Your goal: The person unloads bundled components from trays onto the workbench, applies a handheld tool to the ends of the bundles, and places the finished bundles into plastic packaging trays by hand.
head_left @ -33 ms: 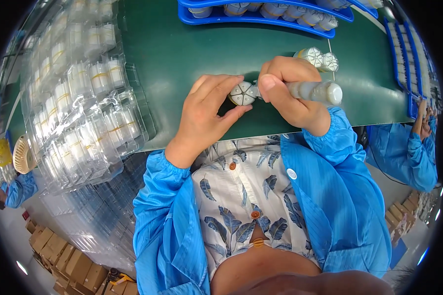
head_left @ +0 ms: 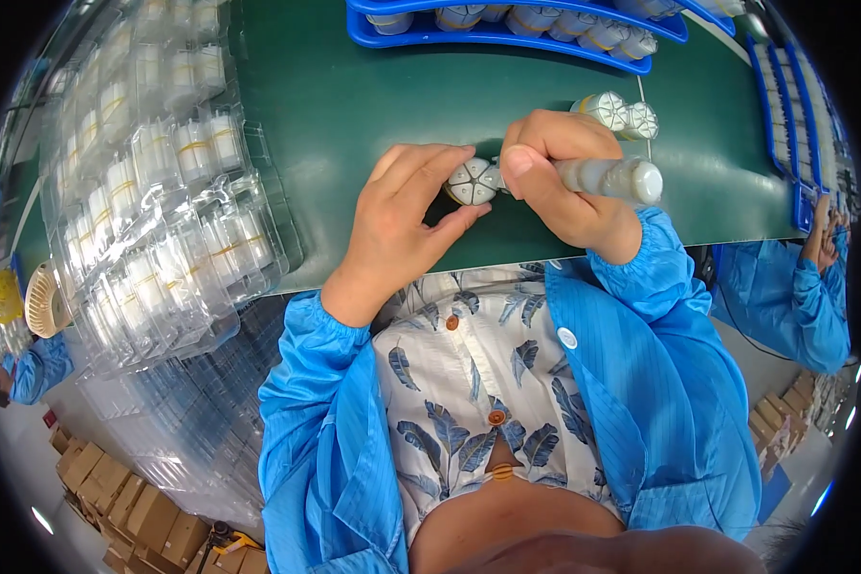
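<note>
My left hand [head_left: 399, 206] is closed round a short cylinder with a white, wedge-segmented end face [head_left: 472, 182], thumb and fingers gripping its sides. In my right hand [head_left: 569, 172] is a pale translucent squeeze bottle [head_left: 598, 178], its rounded white end [head_left: 648, 183] pointing right. A thin grey tip [head_left: 500, 173] shows between my right fingertips and meets the rim of the segmented cylinder; whether it touches I cannot tell. Just beyond my right hand stand two similar segmented cylinders [head_left: 605, 111], one with a yellowish band.
Clear plastic trays [head_left: 196, 153] of banded white cylinders are stacked on the left of the green table [head_left: 354, 96]. Blue trays [head_left: 507, 40] of similar cylinders sit at the back and far right. At right a co-worker's hands [head_left: 821, 234] show. Cardboard boxes [head_left: 129, 497] lie lower left.
</note>
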Action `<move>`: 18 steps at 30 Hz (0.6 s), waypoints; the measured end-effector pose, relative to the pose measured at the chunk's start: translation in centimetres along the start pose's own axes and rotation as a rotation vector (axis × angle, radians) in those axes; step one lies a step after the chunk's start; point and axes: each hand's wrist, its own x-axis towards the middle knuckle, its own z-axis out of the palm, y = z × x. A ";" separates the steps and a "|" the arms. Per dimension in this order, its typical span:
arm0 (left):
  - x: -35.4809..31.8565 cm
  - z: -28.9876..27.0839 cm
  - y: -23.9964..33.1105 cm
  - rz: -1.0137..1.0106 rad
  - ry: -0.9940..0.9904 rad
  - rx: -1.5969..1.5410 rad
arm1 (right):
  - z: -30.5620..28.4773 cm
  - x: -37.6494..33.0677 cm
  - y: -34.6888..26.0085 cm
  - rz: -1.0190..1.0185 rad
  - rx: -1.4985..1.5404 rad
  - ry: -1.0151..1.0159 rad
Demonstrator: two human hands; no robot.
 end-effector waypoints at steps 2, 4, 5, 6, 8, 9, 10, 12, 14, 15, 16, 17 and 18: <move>0.5 -0.2 1.6 -0.057 0.004 0.064 | 0.0 -0.2 0.3 0.027 0.004 0.002; 0.4 0.2 2.3 -0.115 0.012 0.130 | 0.1 -0.2 -0.2 0.068 -0.012 -0.017; 0.0 0.8 2.1 -0.129 0.030 0.176 | 0.1 -0.3 -0.5 0.111 -0.027 -0.036; -0.2 1.1 2.0 -0.142 0.048 0.222 | 0.1 -0.3 -0.9 0.107 -0.026 -0.039; -0.2 1.2 1.8 -0.108 0.087 0.199 | -0.2 -0.2 -1.7 0.053 0.078 0.095; -0.2 1.2 1.7 -0.074 0.122 0.175 | -1.0 0.0 -2.2 0.032 0.086 0.117; -0.4 1.3 1.6 -0.073 0.119 0.174 | -1.1 0.1 -2.3 0.033 0.086 0.121; -1.1 1.4 1.4 -0.137 0.124 0.063 | -1.1 0.5 -1.8 0.041 0.016 0.022; -1.0 1.3 1.4 -0.129 0.116 0.048 | -0.6 0.5 -1.2 0.071 0.040 0.008; -0.9 1.3 1.4 -0.124 0.112 0.037 | -0.3 0.5 -1.2 0.079 0.053 0.017; -0.9 1.3 1.4 -0.126 0.112 0.037 | -0.2 0.5 -1.1 0.086 0.068 0.022; -0.8 1.3 1.4 -0.123 0.111 0.032 | -0.1 0.4 -1.0 0.087 0.069 0.020; -0.8 1.3 1.3 -0.120 0.110 0.027 | 0.0 0.5 -0.9 0.112 0.065 0.012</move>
